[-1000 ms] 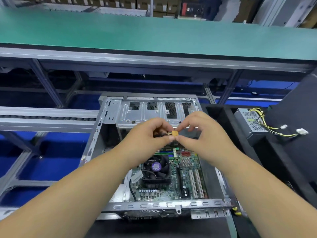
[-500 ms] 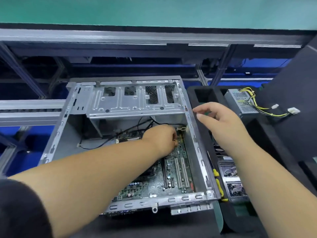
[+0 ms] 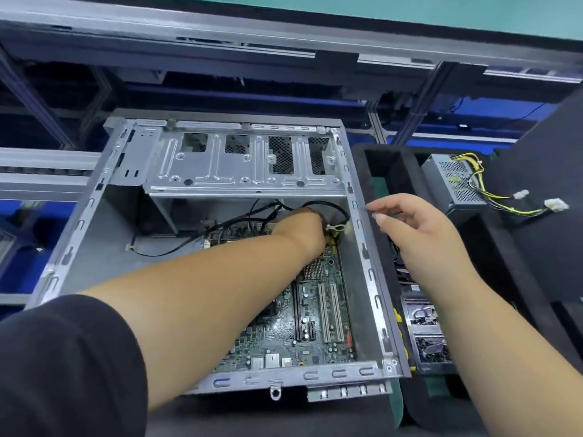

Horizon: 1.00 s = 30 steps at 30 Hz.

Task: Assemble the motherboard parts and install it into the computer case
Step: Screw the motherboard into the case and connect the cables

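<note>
Motherboard (image 3: 318, 313) lies in the case (image 3: 367, 247) mid-frame, my left hand (image 3: 303, 230) curled over a yellow connector (image 3: 332, 239), its fingers hidden, my right hand (image 3: 419, 228) hovering loose; pushing crooked could bend pins

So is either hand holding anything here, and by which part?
The right hand holds nothing, fingers loose above the case wall. The left hand is down at a yellow connector on the motherboard; its fingers are hidden, so no grip shows.
</note>
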Available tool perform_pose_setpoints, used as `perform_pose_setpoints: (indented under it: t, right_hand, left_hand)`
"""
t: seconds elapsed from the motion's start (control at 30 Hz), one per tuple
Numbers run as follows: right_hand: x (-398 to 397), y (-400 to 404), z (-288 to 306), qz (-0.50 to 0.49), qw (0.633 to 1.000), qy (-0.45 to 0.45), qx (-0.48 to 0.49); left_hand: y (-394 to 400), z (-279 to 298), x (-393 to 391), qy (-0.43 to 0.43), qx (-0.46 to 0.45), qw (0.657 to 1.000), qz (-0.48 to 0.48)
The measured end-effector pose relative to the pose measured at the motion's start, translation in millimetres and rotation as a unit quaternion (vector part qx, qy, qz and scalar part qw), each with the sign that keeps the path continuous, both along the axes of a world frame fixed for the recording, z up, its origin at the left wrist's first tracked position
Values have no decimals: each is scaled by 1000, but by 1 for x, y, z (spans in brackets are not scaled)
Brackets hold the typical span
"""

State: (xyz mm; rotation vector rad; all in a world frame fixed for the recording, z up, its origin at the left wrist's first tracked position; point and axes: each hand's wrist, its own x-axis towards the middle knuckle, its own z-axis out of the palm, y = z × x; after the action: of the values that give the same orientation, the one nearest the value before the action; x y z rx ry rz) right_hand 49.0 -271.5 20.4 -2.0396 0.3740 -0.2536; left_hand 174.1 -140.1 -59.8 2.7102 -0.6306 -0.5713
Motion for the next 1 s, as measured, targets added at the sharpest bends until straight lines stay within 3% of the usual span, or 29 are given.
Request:
perform_pose_setpoints:
  t: [0.43, 0.77, 0.87, 1.0]
  right_hand:
    - [-1, 0, 1, -2, 1000, 10, -3]
    - [-2, 3, 2, 2, 1000, 1, -4]
    - [-5, 2, 3, 3, 1000, -7, -7]
    - [-9, -3, 1, -8, 1000, -18, 1]
  left_hand:
    - [7, 2, 0, 32, -47, 998, -19]
    - [7, 9, -8, 27, -9, 999, -35]
    - [10, 18, -13, 19, -21, 998, -62]
    - [16, 35, -27, 85, 20, 987, -134]
